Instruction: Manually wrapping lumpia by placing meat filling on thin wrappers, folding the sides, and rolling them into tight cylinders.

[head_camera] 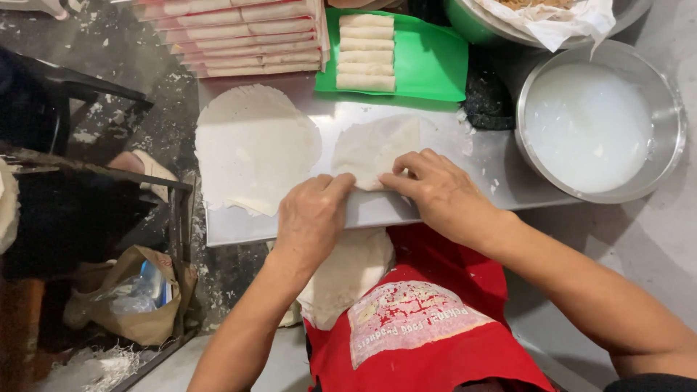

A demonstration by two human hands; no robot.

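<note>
Left to right, as I see it: stack of flat round wrappers (254,145) on the metal tabletop (239,229), untouched, so plenty left to roll. My left hand (312,218) has fingers curled down, pinching the near edge of the single wrapper (374,149) at the tabletop's middle front. My right hand (432,189) presses that same edge, fingers together. Fold looks only just begun. Behind it, 5 finished rolls (367,52) sit on a green tray (432,62). Far right, a steel bowl (675,116) of cloudy white liquid.
</note>
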